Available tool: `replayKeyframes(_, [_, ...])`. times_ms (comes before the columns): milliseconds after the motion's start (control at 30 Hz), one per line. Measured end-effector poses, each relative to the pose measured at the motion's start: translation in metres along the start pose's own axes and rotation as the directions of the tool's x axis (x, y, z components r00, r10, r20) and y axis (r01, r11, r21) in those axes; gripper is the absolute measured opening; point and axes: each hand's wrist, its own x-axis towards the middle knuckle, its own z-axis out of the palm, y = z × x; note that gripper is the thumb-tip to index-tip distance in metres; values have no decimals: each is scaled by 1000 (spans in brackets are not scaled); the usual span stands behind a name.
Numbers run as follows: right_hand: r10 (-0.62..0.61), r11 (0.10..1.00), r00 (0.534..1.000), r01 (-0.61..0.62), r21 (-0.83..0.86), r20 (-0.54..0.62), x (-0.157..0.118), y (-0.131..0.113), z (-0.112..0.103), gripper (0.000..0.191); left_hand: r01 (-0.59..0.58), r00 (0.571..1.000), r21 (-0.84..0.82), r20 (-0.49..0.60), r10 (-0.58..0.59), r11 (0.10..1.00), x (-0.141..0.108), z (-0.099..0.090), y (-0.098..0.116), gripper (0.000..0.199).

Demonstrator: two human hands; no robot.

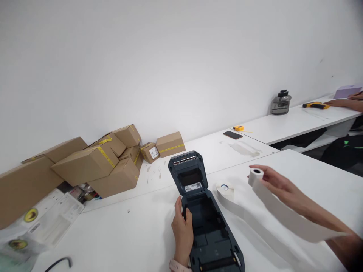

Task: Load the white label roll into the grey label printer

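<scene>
My left hand (183, 230) is closed around the left edge of a dark label printer (202, 223), thumb over the rim. The printer's lid (189, 172) stands hinged up at the far end, so the hollow inside shows. To the right, raised over the table, my right hand (276, 183) grips a small white paper roll (256, 177) by its sides. A long loose strip (295, 223) trails from this roll along my forearm. Between the printer and that hand, another curled paper strip (241, 211) lies on the table, with a blue ring-shaped mark at its far end.
Cardboard boxes (85, 162) are heaped at the left by the wall, behind plastic-wrapped packets (53, 219). A phone (233, 135), a tape measure (238, 128) and a dark jug (280, 102) stand farther back. At far right, another person's hand (337, 102) is near a yellow-black tool (316, 105).
</scene>
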Motion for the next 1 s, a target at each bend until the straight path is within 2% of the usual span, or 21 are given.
replayKeyframes(100, [103,992,989,-95,-80,110,-11,53,16,54,28,999,8,16,-29,1000,0,-1,3,53])
replayKeyframes(167, [154,986,971,-141,-85,183,-17,80,23,55,54,998,12,21,-54,998,1,-1,6,52])
replayKeyframes(267, [168,986,949,-154,-70,265,-24,104,32,56,53,999,10,6,-53,999,1,0,8,52])
replayKeyframes(400, [138,989,942,-116,-90,305,-29,119,37,56,54,999,-1,-8,-54,999,1,0,7,52])
replayKeyframes(533, [138,990,933,-126,-57,332,-19,111,22,65,69,998,31,-7,-69,997,1,0,7,52])
replayKeyframes(600, [139,990,941,-127,-60,307,-5,96,13,62,55,998,37,-12,-54,998,2,0,6,51])
replayKeyframes(667, [122,985,941,-76,-153,317,14,76,11,54,28,1000,33,-13,-28,999,3,0,4,50])
replayKeyframes(733, [118,952,909,11,-305,400,36,59,19,53,10,1000,26,-12,-9,1000,4,1,3,51])
replayKeyframes(800, [148,913,858,73,-402,492,56,49,36,64,4,1000,24,-14,-3,1000,4,1,2,51])
replayKeyframes(900, [203,901,811,65,-429,549,76,47,64,82,-3,1000,32,-14,4,999,4,-1,3,50])
replayKeyframes(1000, [232,909,785,34,-415,574,80,50,81,86,-28,999,34,-26,29,999,3,-3,4,46])
